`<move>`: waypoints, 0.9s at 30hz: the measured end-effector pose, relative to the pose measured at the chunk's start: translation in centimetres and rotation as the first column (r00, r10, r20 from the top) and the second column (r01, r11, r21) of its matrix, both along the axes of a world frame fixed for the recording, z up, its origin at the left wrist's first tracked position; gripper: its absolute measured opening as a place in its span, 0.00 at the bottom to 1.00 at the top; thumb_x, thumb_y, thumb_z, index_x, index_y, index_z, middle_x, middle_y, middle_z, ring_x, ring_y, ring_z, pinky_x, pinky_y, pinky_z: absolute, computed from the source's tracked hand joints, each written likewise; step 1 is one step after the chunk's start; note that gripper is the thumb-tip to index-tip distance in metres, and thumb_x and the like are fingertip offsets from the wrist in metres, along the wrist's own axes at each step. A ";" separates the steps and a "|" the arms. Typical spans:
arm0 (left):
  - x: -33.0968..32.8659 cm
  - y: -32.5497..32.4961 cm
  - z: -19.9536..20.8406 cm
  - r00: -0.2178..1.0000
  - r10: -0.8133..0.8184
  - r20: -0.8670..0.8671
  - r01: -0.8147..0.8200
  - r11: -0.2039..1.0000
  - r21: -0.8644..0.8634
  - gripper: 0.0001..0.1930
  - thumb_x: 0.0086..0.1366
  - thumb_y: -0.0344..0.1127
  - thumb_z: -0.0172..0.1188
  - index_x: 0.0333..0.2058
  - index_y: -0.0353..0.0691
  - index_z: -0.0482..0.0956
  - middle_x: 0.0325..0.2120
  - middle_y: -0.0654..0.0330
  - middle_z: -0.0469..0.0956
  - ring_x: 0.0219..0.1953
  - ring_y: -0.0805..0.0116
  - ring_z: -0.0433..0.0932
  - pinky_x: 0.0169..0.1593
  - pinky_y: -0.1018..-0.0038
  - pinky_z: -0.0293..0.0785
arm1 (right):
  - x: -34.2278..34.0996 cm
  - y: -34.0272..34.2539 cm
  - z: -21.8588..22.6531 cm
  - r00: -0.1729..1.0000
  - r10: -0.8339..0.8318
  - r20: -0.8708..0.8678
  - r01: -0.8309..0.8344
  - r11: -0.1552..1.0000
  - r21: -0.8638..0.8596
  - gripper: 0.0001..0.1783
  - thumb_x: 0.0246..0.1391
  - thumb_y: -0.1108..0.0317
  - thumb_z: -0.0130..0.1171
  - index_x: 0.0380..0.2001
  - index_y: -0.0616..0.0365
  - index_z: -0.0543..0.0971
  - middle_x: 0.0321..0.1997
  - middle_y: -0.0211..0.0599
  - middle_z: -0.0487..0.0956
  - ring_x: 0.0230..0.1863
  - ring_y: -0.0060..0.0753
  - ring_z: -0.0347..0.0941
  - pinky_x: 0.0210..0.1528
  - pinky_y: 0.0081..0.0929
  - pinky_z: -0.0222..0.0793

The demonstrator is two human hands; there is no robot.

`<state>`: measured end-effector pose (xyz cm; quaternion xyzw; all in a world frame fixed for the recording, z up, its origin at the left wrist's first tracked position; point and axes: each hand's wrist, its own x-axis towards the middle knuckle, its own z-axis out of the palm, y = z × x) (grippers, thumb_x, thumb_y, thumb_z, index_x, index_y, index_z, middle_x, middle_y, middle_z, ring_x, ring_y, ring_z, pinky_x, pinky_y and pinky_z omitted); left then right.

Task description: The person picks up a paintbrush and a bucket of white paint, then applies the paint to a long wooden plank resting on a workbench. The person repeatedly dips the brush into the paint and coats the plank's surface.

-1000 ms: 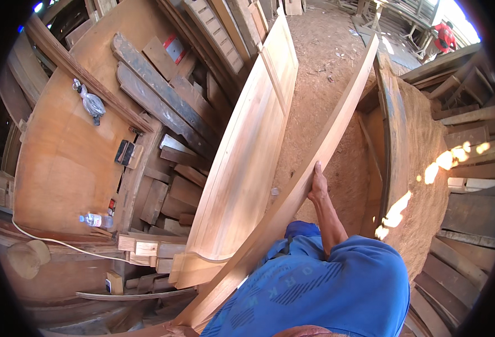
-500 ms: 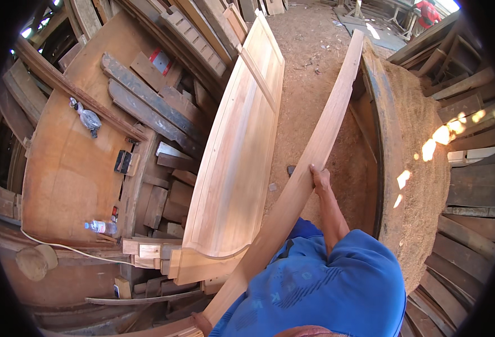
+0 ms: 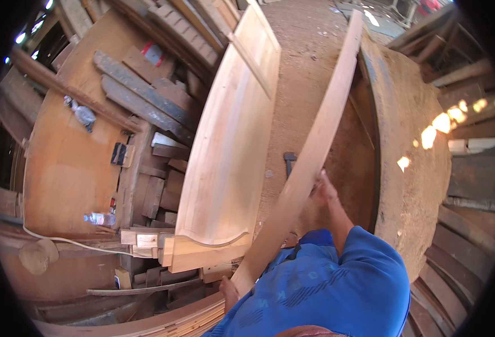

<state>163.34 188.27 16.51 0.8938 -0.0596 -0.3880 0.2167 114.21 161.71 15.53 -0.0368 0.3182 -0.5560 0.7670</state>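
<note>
Long plank [image 3: 309, 163]: pale wood, running from the lower middle up to the top right of the view, tilted; its far end is cut off near the top rim.
Right hand [image 3: 321, 191]: closed on the plank's right edge about midway along, forearm coming up from the blue sleeve [image 3: 365, 264].
Left hand [image 3: 229, 291]: wrapped around the plank's lower end, fingers partly hidden behind the wood and the shirt.
Door panel [image 3: 230, 151]: large pale framed panel lying just left of the plank, its curved end resting on short wood blocks [image 3: 146, 238].
Packages and labels: a clear plastic bottle with a blue label [image 3: 98, 218] lies at the lower edge of the brown plywood sheet [image 3: 70, 163]; a crumpled clear bottle [image 3: 81, 114] lies higher on it; a small dark box [image 3: 119, 154] sits at the sheet's right edge; a red-and-white packet [image 3: 153, 53] lies among the grey boards at the top.
Hard to make out: a dark tool head [image 3: 290, 159] on the dirt floor [image 3: 309, 62] is half hidden by the plank; the picture's corners are black.
Open room: bare dirt between panel and plank; a round wooden wall [image 3: 410, 146] crowds the right side; stacked timber [image 3: 146, 95] fills the left.
</note>
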 end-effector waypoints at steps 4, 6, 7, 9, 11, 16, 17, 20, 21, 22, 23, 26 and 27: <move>-11.6 -5.0 3.7 0.937 -0.029 -0.348 -0.045 0.978 -0.205 0.29 0.70 0.53 0.45 0.49 0.27 0.75 0.47 0.47 0.78 0.47 0.53 0.79 0.48 0.63 0.77 | 3.5 7.2 -2.9 0.996 0.077 0.052 -0.084 0.985 0.154 0.36 0.62 0.40 0.51 0.66 0.50 0.65 0.64 0.44 0.70 0.64 0.45 0.66 0.67 0.54 0.56; -9.2 -3.0 -6.2 0.921 -0.188 -0.340 0.125 0.972 -0.200 0.29 0.70 0.53 0.44 0.49 0.27 0.73 0.45 0.46 0.78 0.46 0.53 0.79 0.47 0.62 0.77 | 4.7 8.4 -1.4 0.998 0.016 -0.055 -0.006 0.986 0.164 0.35 0.57 0.47 0.62 0.63 0.53 0.68 0.62 0.44 0.72 0.62 0.47 0.68 0.64 0.55 0.61; -10.2 -2.5 -7.0 0.901 -0.164 -0.402 0.060 0.964 -0.259 0.28 0.71 0.53 0.42 0.48 0.28 0.74 0.45 0.47 0.78 0.46 0.54 0.79 0.47 0.62 0.77 | 4.7 8.1 0.1 0.992 0.012 -0.126 0.005 0.991 0.134 0.35 0.55 0.51 0.65 0.61 0.56 0.69 0.60 0.44 0.74 0.60 0.47 0.69 0.62 0.55 0.64; -13.1 -3.5 -7.2 0.863 -0.268 -0.429 0.126 0.935 -0.331 0.28 0.72 0.53 0.40 0.49 0.29 0.73 0.46 0.47 0.77 0.46 0.53 0.79 0.48 0.59 0.76 | 2.8 7.7 1.3 0.981 -0.054 -0.186 0.082 0.986 0.146 0.32 0.52 0.57 0.69 0.56 0.61 0.72 0.56 0.46 0.77 0.55 0.48 0.73 0.57 0.56 0.69; -15.5 -4.9 -7.7 0.801 -0.462 -0.381 0.320 0.868 -0.380 0.29 0.72 0.54 0.38 0.53 0.30 0.69 0.48 0.46 0.75 0.47 0.51 0.78 0.49 0.54 0.76 | 0.0 7.3 1.5 0.974 -0.108 -0.201 0.151 0.966 0.211 0.29 0.51 0.60 0.69 0.53 0.64 0.74 0.52 0.47 0.79 0.51 0.47 0.76 0.54 0.54 0.72; -27.1 -3.0 1.0 0.551 -0.397 -0.734 0.232 0.918 -0.322 0.26 0.74 0.50 0.35 0.48 0.35 0.74 0.45 0.54 0.79 0.48 0.61 0.77 0.54 0.65 0.73 | -7.0 9.2 1.6 0.932 -0.198 -0.303 0.273 0.934 0.231 0.24 0.51 0.64 0.69 0.48 0.67 0.78 0.46 0.48 0.81 0.46 0.46 0.79 0.50 0.48 0.76; -27.0 -2.0 -2.0 0.328 -0.382 -0.864 0.271 0.914 -0.302 0.27 0.74 0.52 0.33 0.49 0.36 0.74 0.46 0.56 0.79 0.49 0.62 0.77 0.55 0.65 0.72 | -8.3 9.9 2.4 0.914 -0.166 -0.371 0.277 0.922 0.270 0.24 0.51 0.64 0.69 0.48 0.67 0.78 0.46 0.48 0.81 0.46 0.46 0.80 0.49 0.48 0.77; -30.0 -0.5 -3.5 0.220 -0.899 -0.378 0.750 0.404 -0.524 0.23 0.72 0.50 0.45 0.48 0.34 0.75 0.42 0.54 0.79 0.46 0.64 0.78 0.51 0.68 0.73 | -13.0 15.2 3.0 0.894 -0.261 -0.363 0.201 0.960 -0.196 0.18 0.51 0.68 0.68 0.43 0.67 0.82 0.40 0.42 0.83 0.39 0.37 0.81 0.41 0.34 0.79; -32.1 -0.8 -2.1 0.015 -0.990 -0.138 0.880 0.078 -0.468 0.22 0.71 0.50 0.48 0.47 0.33 0.75 0.41 0.54 0.79 0.45 0.65 0.78 0.50 0.69 0.73 | -17.1 16.5 0.3 0.785 -0.118 -0.609 0.279 0.944 0.178 0.16 0.53 0.67 0.66 0.43 0.67 0.82 0.37 0.40 0.84 0.35 0.32 0.80 0.37 0.30 0.79; -33.2 -1.6 -1.2 -0.054 -0.979 -0.196 0.904 0.035 -0.426 0.21 0.68 0.47 0.53 0.46 0.33 0.75 0.35 0.52 0.79 0.42 0.64 0.78 0.47 0.70 0.73 | -19.0 18.7 -1.2 0.668 -0.126 -0.734 0.259 0.963 0.070 0.17 0.53 0.66 0.65 0.43 0.67 0.82 0.36 0.41 0.83 0.35 0.32 0.80 0.37 0.31 0.78; -33.9 -2.2 -1.1 -0.099 -0.975 -0.199 0.889 0.003 -0.457 0.20 0.68 0.47 0.54 0.45 0.33 0.75 0.35 0.51 0.80 0.41 0.63 0.79 0.47 0.69 0.74 | -21.1 21.3 -2.5 0.518 -0.154 -0.841 0.242 0.970 -0.028 0.18 0.52 0.66 0.65 0.43 0.67 0.82 0.35 0.43 0.83 0.35 0.32 0.80 0.37 0.32 0.78; -33.0 -3.6 -3.0 -0.114 -0.976 -0.188 0.888 -0.015 -0.460 0.19 0.67 0.47 0.54 0.42 0.34 0.77 0.34 0.50 0.81 0.40 0.61 0.79 0.46 0.68 0.74 | -20.3 22.5 3.5 0.030 0.362 -0.932 0.368 0.863 0.347 0.28 0.42 0.55 0.67 0.44 0.65 0.81 0.37 0.52 0.83 0.40 0.48 0.81 0.44 0.40 0.76; -32.9 -4.5 -4.0 -0.145 -0.977 -0.159 0.896 -0.062 -0.439 0.19 0.66 0.47 0.55 0.42 0.34 0.78 0.34 0.50 0.81 0.40 0.61 0.80 0.46 0.68 0.74 | -20.9 24.4 3.5 -0.061 0.431 -0.901 0.393 0.839 0.375 0.31 0.40 0.52 0.67 0.43 0.65 0.81 0.37 0.54 0.82 0.42 0.52 0.80 0.46 0.41 0.75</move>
